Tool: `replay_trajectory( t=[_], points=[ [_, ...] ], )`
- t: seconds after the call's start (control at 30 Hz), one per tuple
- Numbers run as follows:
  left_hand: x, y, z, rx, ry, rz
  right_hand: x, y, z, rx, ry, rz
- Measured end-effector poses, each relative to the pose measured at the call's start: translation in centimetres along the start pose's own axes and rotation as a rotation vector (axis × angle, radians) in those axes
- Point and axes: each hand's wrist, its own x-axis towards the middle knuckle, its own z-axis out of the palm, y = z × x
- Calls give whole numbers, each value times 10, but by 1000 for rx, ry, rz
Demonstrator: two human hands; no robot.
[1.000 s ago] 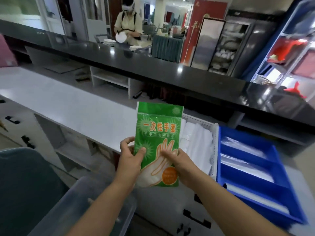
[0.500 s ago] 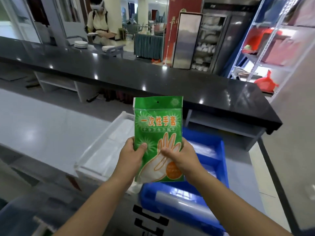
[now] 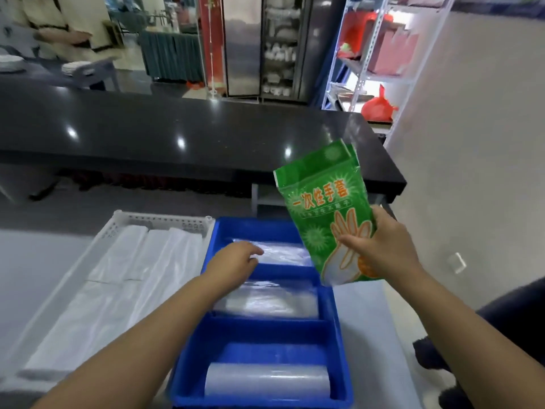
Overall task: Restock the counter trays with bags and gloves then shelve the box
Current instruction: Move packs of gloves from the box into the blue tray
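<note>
Both bare forearms reach forward from the lower edge of the view. The left arm runs diagonally up from the lower left, wrist straight, and the left hand lies palm down with fingers loosely curled and nothing in its grip. The right arm comes in from the lower right, wrist bent slightly inward. The right hand is raised higher than the left, its thumb in front and fingers behind, the grip pinched closed on a flat green plastic packet held upright and tilted.
</note>
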Motion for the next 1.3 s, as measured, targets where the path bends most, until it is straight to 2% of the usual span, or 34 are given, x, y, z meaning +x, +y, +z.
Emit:
replay_trajectory(
  t=[0.17,0.27,0.37,0.57,0.73,0.8,0.87,0.93,0.97,1.07,1.17,1.3],
  points=[
    [59,-4,13,217,-231,177,5,12,-8,-163,31,51],
    [84,-9,18,307,-357,162,7,15,-5,-212,46,83],
    [99,-14,23,375,-392,106,6,16,1,-233,59,122],
    [106,-21,32,295,-365,-10,8,9,16,-324,39,99],
    [105,-28,32,233,-358,44,20,-5,27,-345,35,20],
    [101,-30,29,181,-273,83,28,-12,30,-364,65,-49],
    [91,-30,24,194,-72,191,37,-18,34,-375,82,-116],
    [73,-24,16,321,81,323,49,-24,39,-399,91,-214],
    [61,-19,12,414,80,362,55,-28,43,-407,83,-270],
    [27,-8,2,500,153,389,73,-38,61,-423,-32,-437],
    [5,-7,10,480,116,389,89,-45,86,-521,-250,-514],
    [-9,-10,15,468,82,353,102,-41,121,-676,-461,-577]
  ],
)
